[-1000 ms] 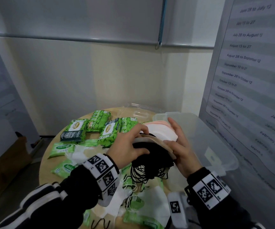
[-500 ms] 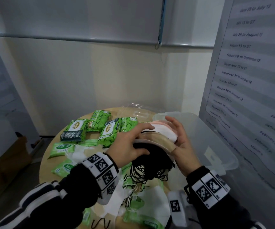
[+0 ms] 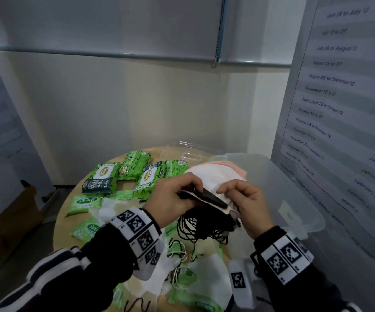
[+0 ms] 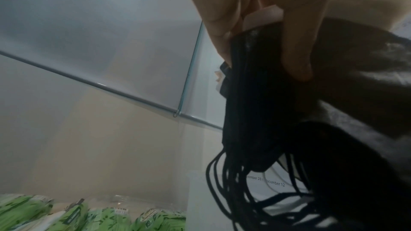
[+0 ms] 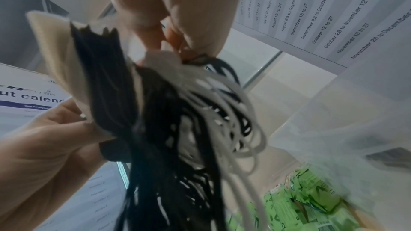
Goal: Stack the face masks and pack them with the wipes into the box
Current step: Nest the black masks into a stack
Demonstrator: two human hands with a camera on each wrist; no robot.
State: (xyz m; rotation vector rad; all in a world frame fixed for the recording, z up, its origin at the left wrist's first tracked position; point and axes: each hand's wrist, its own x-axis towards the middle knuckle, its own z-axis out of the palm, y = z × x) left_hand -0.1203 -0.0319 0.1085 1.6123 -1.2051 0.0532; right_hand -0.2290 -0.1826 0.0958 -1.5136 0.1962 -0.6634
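Left hand point(image 3: 173, 194): grip clamped on the near-left edge of the mask stack point(image 3: 213, 188); thumb on top, fingers curled beneath, as the left wrist view shows.
Right hand point(image 3: 247, 203): grip pinched on the right end of the same stack; fingertips curled over the white top layer, thumb below.
Mask stack: held in the air between the two grips, above the worktop point(image 3: 69, 219); black masks at the bottom, a beige one over them, white and pale pink on top.
Ear loops point(image 3: 195, 230): black loops hang tangled just below both grips; the right wrist view shows white loops mixed with them.
Box point(image 3: 294, 194): clear plastic, open, just to the right of the right-hand grip and beyond it; the stack's far end reaches over its near-left corner. Contents cannot be told.
Wipes packs point(image 3: 105, 176): green packs lie on the worktop to the left of and beyond the left-hand grip, several side by side in a row.
Small wipes sachets point(image 3: 85, 202): pale green, left of the left wrist, flat on the worktop.
Loose white masks point(image 3: 209, 278): spread on the worktop below both wrists, partly over more green sachets.
Clear lid point(image 3: 188, 152): lies at the far edge of the worktop, beyond both grips.
Wrist bands point(image 3: 137, 230): white with black square markers, one on each wrist.
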